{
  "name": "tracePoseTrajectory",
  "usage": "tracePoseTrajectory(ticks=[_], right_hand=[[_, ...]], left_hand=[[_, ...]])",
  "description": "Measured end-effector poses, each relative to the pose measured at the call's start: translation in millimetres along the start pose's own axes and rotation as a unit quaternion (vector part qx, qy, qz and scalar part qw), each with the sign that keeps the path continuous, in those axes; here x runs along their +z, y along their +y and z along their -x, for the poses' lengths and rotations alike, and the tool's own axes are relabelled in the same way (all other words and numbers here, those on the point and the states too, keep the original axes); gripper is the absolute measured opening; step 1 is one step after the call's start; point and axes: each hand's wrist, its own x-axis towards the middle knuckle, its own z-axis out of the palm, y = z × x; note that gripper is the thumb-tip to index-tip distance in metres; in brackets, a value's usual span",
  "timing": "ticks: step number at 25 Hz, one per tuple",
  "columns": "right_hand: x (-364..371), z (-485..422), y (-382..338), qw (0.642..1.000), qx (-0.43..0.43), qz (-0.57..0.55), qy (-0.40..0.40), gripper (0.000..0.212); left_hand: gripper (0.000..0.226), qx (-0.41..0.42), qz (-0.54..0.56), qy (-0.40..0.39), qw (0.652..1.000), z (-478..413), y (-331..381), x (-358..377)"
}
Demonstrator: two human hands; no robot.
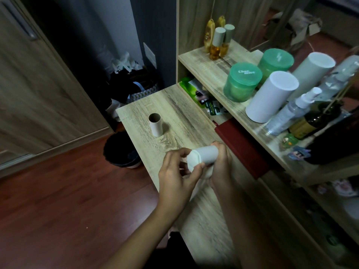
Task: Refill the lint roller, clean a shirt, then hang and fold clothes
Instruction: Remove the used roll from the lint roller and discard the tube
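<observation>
While the left hand [174, 171] pinches and the right hand [221, 162] grips the white refill roll [204, 155], refilling appears underway; next, seat it squarely.

A pale wood-grain bench [184, 117] carries an empty cardboard tube [155, 125] standing upright near its far end and a dark red book [240, 146] along its right edge. The shelf [211, 74] above holds amber bottles [216, 45], two green jars [241, 81], white cylinders [272, 96] and a spray bottle [291, 111]. A black bin [121, 150] stands on the reddish floor [68, 191] beside the bench
</observation>
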Motion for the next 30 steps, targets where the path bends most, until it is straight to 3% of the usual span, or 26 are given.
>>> tracePoseTrajectory(ticks=[11,22,30], right_hand=[[3,9,-16,0.998,-0.060,0.018,0.023,0.013],[6,6,-16,0.992,-0.112,0.058,0.020,0.016],[12,8,-8,0.997,-0.072,0.032,0.025,0.019]], left_hand=[[0.034,-0.016,0.002,-0.049,0.999,-3,-4,-2],[0.033,-0.005,-0.004,-0.040,0.999,2,-9,1],[0.033,-0.014,-0.020,0.006,1.000,-2,-5,-1]])
